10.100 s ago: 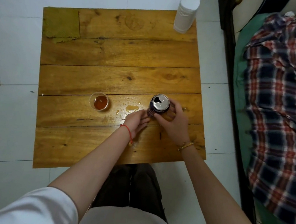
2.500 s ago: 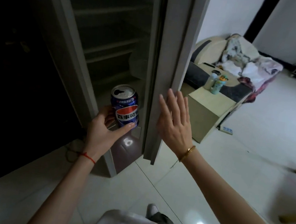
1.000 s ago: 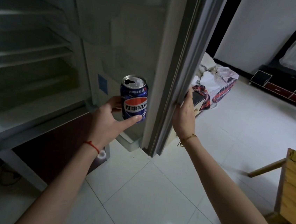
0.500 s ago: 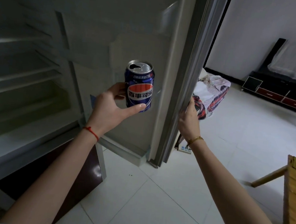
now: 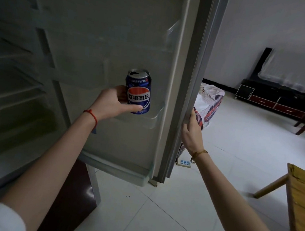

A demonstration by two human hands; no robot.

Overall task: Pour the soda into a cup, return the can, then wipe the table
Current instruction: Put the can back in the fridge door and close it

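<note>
1. Gripping the soda can point(image 5: 138, 92) with my left hand point(image 5: 109, 104), I am wrapping the thumb across its front low down and curling the fingers round the far side; this grip is clamped firmly on the can.
2. I am holding the can upright, its opened top showing, in front of the inner face of the open fridge door point(image 5: 107, 35), just above the clear door shelf point(image 5: 145, 119). I cannot tell whether the can's base is touching that shelf.
3. I am closing my right hand point(image 5: 191, 132) on the outer edge of the fridge door, fingers hooked round the edge and out of sight behind it, so that grip is clamped on the door.
4. I am seeing the fridge's inner shelves point(image 5: 5, 73) to the left, dim and in shadow.
5. I am wearing a red string point(image 5: 91, 115) on the left wrist and a gold bracelet point(image 5: 199, 153) on the right.
6. I am noticing a corner of the wooden counter point(image 5: 303, 195) at the right edge, standing on the white tiled floor point(image 5: 174, 221), well apart from the can.
7. I am making out a plaid cloth point(image 5: 209, 110) beyond the door edge and a dark low cabinet point(image 5: 273, 100) against the far wall.
</note>
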